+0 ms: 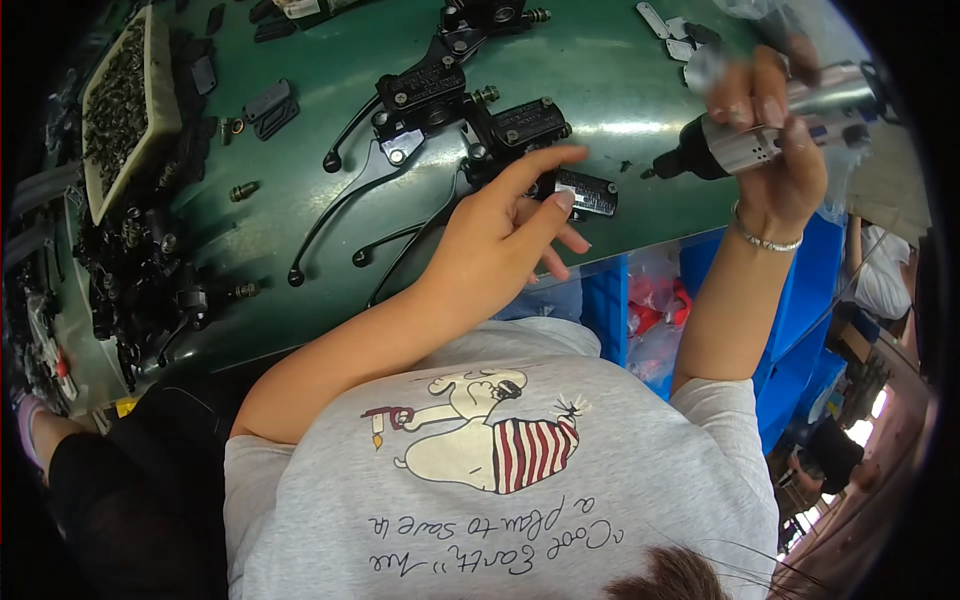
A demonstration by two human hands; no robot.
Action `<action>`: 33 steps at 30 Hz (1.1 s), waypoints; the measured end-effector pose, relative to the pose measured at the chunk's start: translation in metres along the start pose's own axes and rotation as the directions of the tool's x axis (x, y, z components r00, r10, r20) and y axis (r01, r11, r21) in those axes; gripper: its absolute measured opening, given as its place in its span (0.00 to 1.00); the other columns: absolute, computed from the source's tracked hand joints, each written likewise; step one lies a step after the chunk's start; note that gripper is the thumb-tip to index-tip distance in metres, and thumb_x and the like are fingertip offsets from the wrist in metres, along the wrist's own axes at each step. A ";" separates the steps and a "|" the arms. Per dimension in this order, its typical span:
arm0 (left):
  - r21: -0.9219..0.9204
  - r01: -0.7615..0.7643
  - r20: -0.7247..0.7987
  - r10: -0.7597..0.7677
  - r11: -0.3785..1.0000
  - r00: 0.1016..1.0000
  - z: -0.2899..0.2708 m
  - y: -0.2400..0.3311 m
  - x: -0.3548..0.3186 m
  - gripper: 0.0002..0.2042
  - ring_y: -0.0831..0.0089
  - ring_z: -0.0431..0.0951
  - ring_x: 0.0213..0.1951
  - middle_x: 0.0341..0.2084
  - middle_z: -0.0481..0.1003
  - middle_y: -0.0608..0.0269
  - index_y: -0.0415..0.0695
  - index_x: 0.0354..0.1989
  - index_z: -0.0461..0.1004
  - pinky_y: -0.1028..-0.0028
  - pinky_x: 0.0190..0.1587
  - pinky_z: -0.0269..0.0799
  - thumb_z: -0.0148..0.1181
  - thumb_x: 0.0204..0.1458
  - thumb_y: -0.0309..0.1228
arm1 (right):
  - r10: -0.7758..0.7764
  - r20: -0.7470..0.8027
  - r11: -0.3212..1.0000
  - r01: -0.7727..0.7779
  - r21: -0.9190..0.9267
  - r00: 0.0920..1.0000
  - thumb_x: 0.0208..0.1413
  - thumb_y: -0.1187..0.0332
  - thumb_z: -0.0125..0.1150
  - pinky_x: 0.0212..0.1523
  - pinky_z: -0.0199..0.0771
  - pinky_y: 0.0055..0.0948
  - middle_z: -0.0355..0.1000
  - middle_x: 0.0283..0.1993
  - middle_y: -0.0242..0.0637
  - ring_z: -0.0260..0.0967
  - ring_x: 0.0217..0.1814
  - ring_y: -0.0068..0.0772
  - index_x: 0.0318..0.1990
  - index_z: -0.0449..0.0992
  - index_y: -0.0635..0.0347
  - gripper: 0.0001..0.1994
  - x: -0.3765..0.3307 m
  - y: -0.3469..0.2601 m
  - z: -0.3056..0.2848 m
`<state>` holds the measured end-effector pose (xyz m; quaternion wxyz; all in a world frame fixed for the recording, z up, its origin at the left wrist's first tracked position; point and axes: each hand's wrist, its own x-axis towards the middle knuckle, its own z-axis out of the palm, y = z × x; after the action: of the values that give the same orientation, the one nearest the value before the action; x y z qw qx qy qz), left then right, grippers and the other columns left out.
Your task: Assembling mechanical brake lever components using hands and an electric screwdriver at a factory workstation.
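Observation:
My left hand (490, 240) lies over a black brake lever assembly near the table's front edge. Its thumb presses beside the rectangular reservoir cap (592, 194), the index finger stretches past the far side, and the other fingers curl below; the palm hides the assembly's middle. Raised at the right, my right hand (775, 120) is wrapped around a silver and black power screwdriver (735, 145). The tool's tip points left, apart from the cap. Beside my left hand rest more black brake lever assemblies (530, 122), their curved levers (345, 215) reaching toward the lower left.
A pale tray (155, 100) heaped with small dark screws stands at the left, above piled black assemblies (140, 270). Loose caps (270, 108) and a brass-coloured bolt (243, 190) lie on the green table (300, 215). Blue bins (805, 280) sit below its right edge.

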<state>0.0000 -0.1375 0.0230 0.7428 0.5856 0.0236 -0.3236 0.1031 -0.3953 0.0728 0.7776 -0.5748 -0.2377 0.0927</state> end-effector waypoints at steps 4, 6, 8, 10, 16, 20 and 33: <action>0.026 -0.006 0.032 0.005 1.000 0.999 -0.002 0.000 0.000 0.17 0.75 0.81 0.26 0.31 0.81 0.56 0.46 0.61 0.65 0.80 0.26 0.69 0.45 0.67 0.35 | -0.135 0.085 0.987 0.126 0.104 0.987 0.53 0.65 0.62 0.40 0.70 0.28 0.63 0.39 0.31 0.61 0.45 0.32 0.58 0.65 0.56 0.25 0.004 -0.015 0.031; 0.015 0.018 0.027 -0.018 1.000 0.999 -0.002 0.000 0.000 0.16 0.76 0.81 0.26 0.30 0.81 0.56 0.46 0.60 0.66 0.80 0.25 0.69 0.46 0.67 0.34 | -0.106 0.197 0.993 0.096 0.062 0.975 0.54 0.66 0.60 0.37 0.68 0.27 0.63 0.39 0.30 0.59 0.43 0.31 0.54 0.66 0.54 0.20 0.006 -0.027 0.042; 0.007 0.014 0.028 -0.014 1.000 1.000 -0.003 -0.001 0.000 0.16 0.76 0.81 0.26 0.30 0.81 0.57 0.46 0.60 0.67 0.80 0.25 0.69 0.46 0.67 0.35 | -0.136 0.188 0.991 0.134 0.024 0.973 0.54 0.66 0.60 0.36 0.68 0.26 0.63 0.39 0.30 0.60 0.43 0.31 0.54 0.66 0.54 0.20 0.006 -0.024 0.049; 0.016 -0.002 0.027 0.002 1.000 1.000 -0.003 -0.001 0.000 0.15 0.76 0.81 0.26 0.29 0.81 0.57 0.46 0.59 0.67 0.80 0.25 0.68 0.46 0.66 0.35 | -0.221 0.172 0.971 0.232 -0.049 0.960 0.56 0.66 0.59 0.34 0.67 0.25 0.63 0.40 0.30 0.60 0.42 0.32 0.53 0.66 0.53 0.18 0.005 -0.023 0.053; -0.042 0.004 0.022 -0.003 0.999 1.000 -0.001 0.002 -0.001 0.15 0.76 0.81 0.27 0.27 0.81 0.58 0.45 0.58 0.68 0.79 0.26 0.69 0.49 0.65 0.34 | -0.196 0.195 0.979 0.205 -0.026 0.961 0.57 0.66 0.58 0.32 0.66 0.25 0.64 0.39 0.30 0.60 0.40 0.31 0.53 0.67 0.52 0.17 0.006 -0.023 0.063; -0.084 0.013 0.015 -0.012 0.996 1.000 -0.002 0.002 -0.001 0.14 0.76 0.80 0.26 0.25 0.80 0.59 0.45 0.56 0.69 0.78 0.28 0.70 0.51 0.64 0.34 | -0.177 0.218 0.983 0.182 -0.005 0.960 0.57 0.65 0.57 0.31 0.65 0.25 0.64 0.38 0.29 0.61 0.38 0.30 0.53 0.68 0.52 0.16 0.009 -0.023 0.069; -0.067 -0.020 0.049 0.023 0.998 0.999 -0.002 -0.001 -0.003 0.15 0.77 0.82 0.31 0.27 0.81 0.61 0.49 0.58 0.69 0.79 0.27 0.67 0.49 0.66 0.38 | -0.132 0.209 0.981 0.158 -0.113 0.969 0.58 0.67 0.55 0.32 0.65 0.25 0.65 0.38 0.30 0.61 0.37 0.30 0.53 0.69 0.52 0.15 0.008 -0.021 0.079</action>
<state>-0.0017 -0.1342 0.0225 0.7656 0.5528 0.0095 -0.3289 0.0698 -0.3318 0.1128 0.7156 -0.5926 -0.3617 0.0772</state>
